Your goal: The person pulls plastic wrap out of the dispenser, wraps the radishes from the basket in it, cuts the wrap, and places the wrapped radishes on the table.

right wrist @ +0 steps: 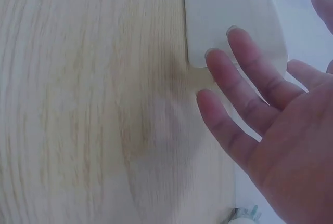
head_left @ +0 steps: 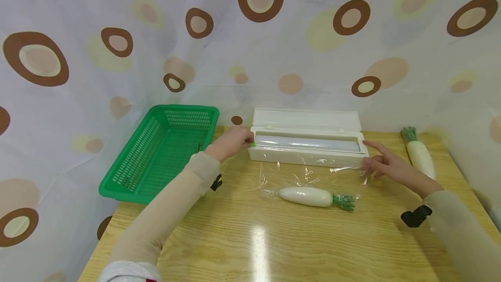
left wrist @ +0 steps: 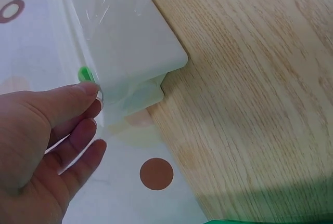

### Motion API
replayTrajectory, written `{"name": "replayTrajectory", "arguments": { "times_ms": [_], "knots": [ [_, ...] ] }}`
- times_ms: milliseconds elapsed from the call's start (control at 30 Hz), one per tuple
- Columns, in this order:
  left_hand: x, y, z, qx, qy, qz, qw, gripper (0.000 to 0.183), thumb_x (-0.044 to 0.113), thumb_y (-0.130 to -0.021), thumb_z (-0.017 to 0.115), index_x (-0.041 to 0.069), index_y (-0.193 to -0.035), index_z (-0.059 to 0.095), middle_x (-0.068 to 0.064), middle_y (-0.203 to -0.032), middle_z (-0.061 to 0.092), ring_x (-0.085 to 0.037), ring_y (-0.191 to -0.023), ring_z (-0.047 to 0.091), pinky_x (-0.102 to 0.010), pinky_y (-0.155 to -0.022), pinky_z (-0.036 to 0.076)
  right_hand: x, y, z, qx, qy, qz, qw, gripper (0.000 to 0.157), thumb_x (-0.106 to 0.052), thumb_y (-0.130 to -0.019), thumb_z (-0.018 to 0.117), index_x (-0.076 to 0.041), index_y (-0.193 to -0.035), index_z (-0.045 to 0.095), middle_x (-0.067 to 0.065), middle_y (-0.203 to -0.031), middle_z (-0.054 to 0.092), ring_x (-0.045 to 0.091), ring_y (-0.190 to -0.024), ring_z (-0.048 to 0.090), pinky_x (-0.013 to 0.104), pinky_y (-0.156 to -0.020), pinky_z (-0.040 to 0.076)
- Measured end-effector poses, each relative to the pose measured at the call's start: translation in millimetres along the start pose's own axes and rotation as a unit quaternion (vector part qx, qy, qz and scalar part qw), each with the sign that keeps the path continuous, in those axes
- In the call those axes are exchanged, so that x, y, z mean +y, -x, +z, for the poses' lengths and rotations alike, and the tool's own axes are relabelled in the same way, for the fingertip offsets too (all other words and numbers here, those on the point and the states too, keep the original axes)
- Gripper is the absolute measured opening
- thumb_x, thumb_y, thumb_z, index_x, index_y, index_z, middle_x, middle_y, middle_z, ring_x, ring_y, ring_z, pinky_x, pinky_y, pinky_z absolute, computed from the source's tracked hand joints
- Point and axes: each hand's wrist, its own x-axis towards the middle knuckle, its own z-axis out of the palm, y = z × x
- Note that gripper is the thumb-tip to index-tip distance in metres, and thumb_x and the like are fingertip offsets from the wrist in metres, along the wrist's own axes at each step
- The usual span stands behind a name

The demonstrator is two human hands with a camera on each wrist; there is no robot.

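A white cling film dispenser box [head_left: 270, 155] stands with its lid [head_left: 305, 119] raised, a roll of film [head_left: 305, 142] inside. At its left end my left hand [head_left: 232, 142] pinches a small green slider [left wrist: 85, 74] between thumb and forefinger. My right hand [head_left: 385, 163] is at the box's right end, its fingers apart and relaxed, the forefinger near the corner. From the box a clear sheet of cling film [head_left: 287, 171] hangs forward over a white radish [head_left: 305, 196] with green stems, which lies on its side on the table.
A green plastic basket [head_left: 109, 186] stands on the left, partly behind my left forearm. Another white radish [head_left: 420, 158] lies at the far right, beyond my right hand. A patterned curtain [head_left: 219, 55] hangs behind the wooden table [head_left: 219, 238].
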Motion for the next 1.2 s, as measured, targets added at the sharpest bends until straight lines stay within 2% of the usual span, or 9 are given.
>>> {"name": "replayTrajectory", "arguments": {
  "times_ms": [167,267,400,467,567,733,833,1000,1200],
  "knots": [
    [1.2,0.3,4.7,0.014,-0.044,-0.007,0.9989,0.01,0.009,-0.102,0.068,0.004,-0.108,0.074,-0.01,-0.107,0.074,-0.022,-0.096,0.066,-0.035,-0.089,0.055,-2,1,4.7,0.061,0.064,0.019,0.996,0.063,-0.028,-0.113,0.047,0.002,-0.162,0.019,0.022,-0.11,0.069,0.012,-0.089,0.068,0.031,-0.071,0.057],
    [6.5,2.8,7.4,0.031,-0.088,-0.022,0.9954,0.024,0.014,-0.101,0.071,0.004,-0.123,0.07,-0.012,-0.119,0.071,-0.026,-0.11,0.066,-0.037,-0.096,0.055,-7,5,11.8,0.136,0.132,-0.005,0.982,0.054,-0.029,-0.111,0.052,0.003,-0.152,0.038,0.017,-0.101,0.068,0.008,-0.08,0.059,0.026,-0.063,0.049],
    [22.9,8.8,12.8,0.082,-0.144,-0.016,0.986,0.036,0.022,-0.099,0.074,0.006,-0.13,0.066,-0.013,-0.118,0.069,-0.029,-0.11,0.066,-0.038,-0.094,0.056,-21,11,28.2,0.211,0.234,-0.103,0.943,0.031,-0.017,-0.104,0.065,-0.002,-0.131,0.061,0.002,-0.088,0.062,0.007,-0.074,0.049,0.022,-0.059,0.04],
    [35.2,12.2,19.3,0.111,-0.153,0.011,0.9819,0.034,0.024,-0.099,0.075,0.007,-0.127,0.067,-0.011,-0.113,0.07,-0.028,-0.103,0.066,-0.037,-0.088,0.057,-29,15,38.8,0.221,0.275,-0.168,0.921,0.023,-0.01,-0.099,0.072,-0.005,-0.121,0.067,-0.003,-0.087,0.062,0.007,-0.076,0.05,0.021,-0.062,0.04],
    [56.7,18.5,35.1,0.135,-0.127,0.069,0.9803,0.027,0.023,-0.1,0.074,0.008,-0.122,0.071,-0.008,-0.108,0.072,-0.024,-0.096,0.065,-0.034,-0.081,0.056,-38,20,57.4,0.209,0.316,-0.254,0.89,0.016,-0.02,-0.102,0.07,-0.008,-0.113,0.071,-0.005,-0.091,0.064,0.009,-0.08,0.055,0.021,-0.066,0.044],
    [87.4,27.9,70.0,0.125,-0.067,0.134,0.9809,0.025,0.025,-0.101,0.072,0.009,-0.12,0.074,-0.004,-0.11,0.072,-0.02,-0.1,0.065,-0.033,-0.09,0.053,-44,23,91.0,0.165,0.36,-0.317,0.862,0.052,-0.051,-0.11,0.043,-0.008,-0.111,0.073,-0.001,-0.095,0.067,0.015,-0.08,0.063,0.033,-0.065,0.055],
    [99.2,29.4,88.9,0.108,-0.064,0.135,0.9827,0.031,0.032,-0.102,0.07,0.011,-0.126,0.072,-0.002,-0.117,0.071,-0.019,-0.108,0.065,-0.032,-0.099,0.05,-43,24,105.6,0.143,0.38,-0.316,0.857,0.047,-0.048,-0.107,0.055,-0.004,-0.115,0.073,0.004,-0.1,0.068,0.02,-0.086,0.066,0.041,-0.071,0.058],
    [106.3,26.3,109.9,0.101,-0.075,0.111,0.9858,0.036,0.036,-0.1,0.072,0.016,-0.13,0.069,0.0,-0.123,0.068,-0.017,-0.111,0.061,-0.031,-0.097,0.05,-43,24,119.0,0.129,0.397,-0.272,0.867,0.047,-0.024,-0.085,0.086,-0.002,-0.123,0.07,0.007,-0.106,0.067,0.024,-0.092,0.066,0.044,-0.077,0.058],
    [106.8,21.9,120.4,0.1,-0.072,0.099,0.9874,0.036,0.033,-0.1,0.073,0.016,-0.131,0.068,0.0,-0.123,0.068,-0.018,-0.11,0.061,-0.031,-0.091,0.052,-46,23,123.1,0.118,0.411,-0.222,0.876,0.045,-0.022,-0.085,0.086,-0.001,-0.122,0.07,0.008,-0.108,0.066,0.024,-0.094,0.064,0.045,-0.08,0.056]
  ]
}}
